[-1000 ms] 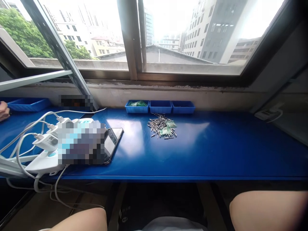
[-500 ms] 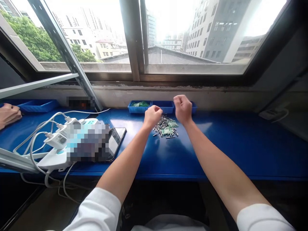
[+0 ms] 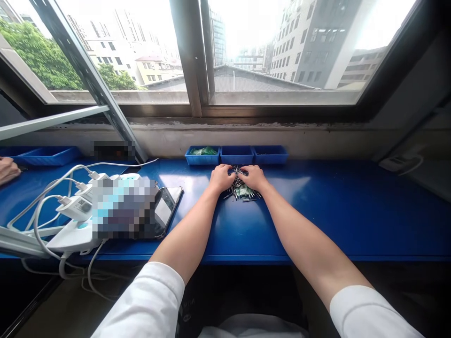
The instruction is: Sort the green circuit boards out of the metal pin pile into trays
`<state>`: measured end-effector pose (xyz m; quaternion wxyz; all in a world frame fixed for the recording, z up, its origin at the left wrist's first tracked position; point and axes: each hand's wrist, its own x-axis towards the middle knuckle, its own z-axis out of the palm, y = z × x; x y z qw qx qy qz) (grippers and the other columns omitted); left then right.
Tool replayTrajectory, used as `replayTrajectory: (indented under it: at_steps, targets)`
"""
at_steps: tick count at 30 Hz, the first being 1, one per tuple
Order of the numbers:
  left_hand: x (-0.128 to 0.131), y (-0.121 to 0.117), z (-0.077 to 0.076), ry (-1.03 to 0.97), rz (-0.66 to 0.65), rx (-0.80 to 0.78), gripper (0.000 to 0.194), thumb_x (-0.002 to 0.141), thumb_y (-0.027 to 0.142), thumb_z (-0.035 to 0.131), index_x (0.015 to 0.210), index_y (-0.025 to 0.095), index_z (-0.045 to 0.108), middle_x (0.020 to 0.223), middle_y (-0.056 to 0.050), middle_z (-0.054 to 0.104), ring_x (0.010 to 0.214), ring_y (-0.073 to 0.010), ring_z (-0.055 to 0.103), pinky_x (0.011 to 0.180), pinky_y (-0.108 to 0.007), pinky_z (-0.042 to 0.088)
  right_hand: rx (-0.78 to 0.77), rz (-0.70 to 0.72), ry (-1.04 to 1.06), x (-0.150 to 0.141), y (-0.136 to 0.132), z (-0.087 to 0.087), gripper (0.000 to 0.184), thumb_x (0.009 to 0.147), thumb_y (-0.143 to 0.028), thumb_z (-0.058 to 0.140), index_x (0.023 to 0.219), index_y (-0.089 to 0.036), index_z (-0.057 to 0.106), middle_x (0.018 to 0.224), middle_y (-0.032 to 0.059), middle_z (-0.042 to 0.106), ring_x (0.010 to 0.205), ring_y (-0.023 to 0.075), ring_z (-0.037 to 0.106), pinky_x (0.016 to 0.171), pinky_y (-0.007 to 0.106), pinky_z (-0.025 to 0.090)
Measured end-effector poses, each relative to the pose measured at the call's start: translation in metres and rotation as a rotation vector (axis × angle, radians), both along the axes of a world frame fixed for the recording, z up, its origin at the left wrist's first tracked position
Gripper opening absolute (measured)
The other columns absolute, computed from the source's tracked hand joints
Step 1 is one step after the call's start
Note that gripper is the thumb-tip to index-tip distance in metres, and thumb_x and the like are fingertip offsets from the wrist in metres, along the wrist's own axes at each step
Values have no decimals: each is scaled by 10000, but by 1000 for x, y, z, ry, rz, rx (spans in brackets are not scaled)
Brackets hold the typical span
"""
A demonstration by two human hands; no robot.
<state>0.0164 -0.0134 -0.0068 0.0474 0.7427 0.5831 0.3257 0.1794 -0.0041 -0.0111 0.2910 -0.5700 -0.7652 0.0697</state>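
Note:
A loose pile of thin dark and silvery metal pins [image 3: 230, 192] lies on the blue bench, with green packets [image 3: 243, 191] among them. My left hand [image 3: 221, 179] is at the pile's left far side, thumb and fingers curled inward over the pins. From the right, my right hand [image 3: 254, 178] reaches into the same pile with bent fingers, its thumb close to the left one. Both hands look closed at the fingertips; what they pinch, if anything, is too small and partly hidden.
Behind the pile stand three blue bins: a left one [image 3: 192, 158] holding green packets, a middle one [image 3: 237, 156], and a right one [image 3: 270, 156] with small dark bits. At left are a phone [image 3: 171, 202], a power strip [image 3: 72, 239] with cables, and another person's hand [image 3: 9, 170].
My right hand has come down and left from in front of the right bin to the pile. My left hand has lowered slightly onto the pins. The other person's hand has shifted left.

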Motion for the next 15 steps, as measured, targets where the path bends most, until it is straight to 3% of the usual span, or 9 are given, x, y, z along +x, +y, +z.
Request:
replayTrajectory:
  at_steps: [6, 15]
  targets:
    - [4, -2, -2, 105, -52, -68, 397, 840, 350, 466, 1169, 199, 629, 1308, -75, 555, 1246, -234, 470, 1073, -329, 362, -76, 12, -116, -3, -3, 4, 322, 836, -368, 560, 1118, -254, 666, 1148, 35, 625, 1075, 272, 506, 907, 365, 392]
    - [4, -3, 0, 154, -154, -47, 315, 858, 287, 413, 1004, 226, 684, 1134, -38, 650, 1071, -199, 574, 947, -273, 445, -56, 21, -65, -4, 3, 2, 263, 821, -315, 605, 1057, -229, 684, 1077, 45, 645, 1047, 235, 547, 912, 316, 410]
